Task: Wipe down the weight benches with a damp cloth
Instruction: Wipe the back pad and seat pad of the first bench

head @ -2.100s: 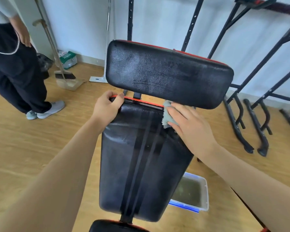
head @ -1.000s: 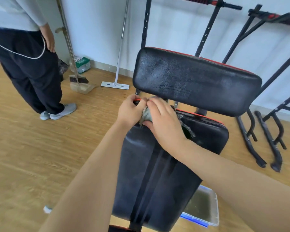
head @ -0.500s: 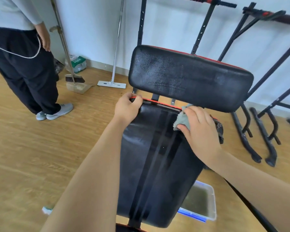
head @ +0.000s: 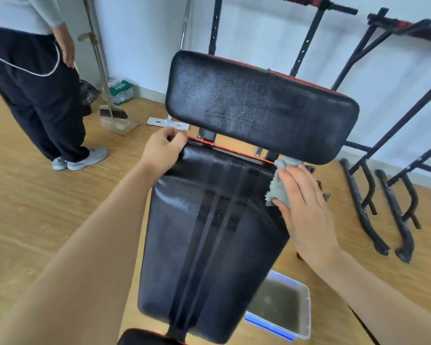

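Note:
A black padded weight bench (head: 209,240) with a red rim runs away from me, its surface streaked wet. Behind it stands a wider black headrest pad (head: 259,105). My left hand (head: 163,153) grips the far left corner of the long pad, fingers curled over the edge. My right hand (head: 306,207) presses a grey damp cloth (head: 280,188) against the pad's far right edge, fingers fairly straight on top of it. Part of the cloth is hidden under my palm.
A clear tub of murky water (head: 281,307) sits on the wooden floor under the bench's right side. A person (head: 35,83) stands at the left near a broom and dustpan (head: 115,115). Black rack frames (head: 383,195) line the right wall.
My right hand has swept the cloth from beside my left hand across the top of the pad to its right edge. My left hand has kept its grip on the corner.

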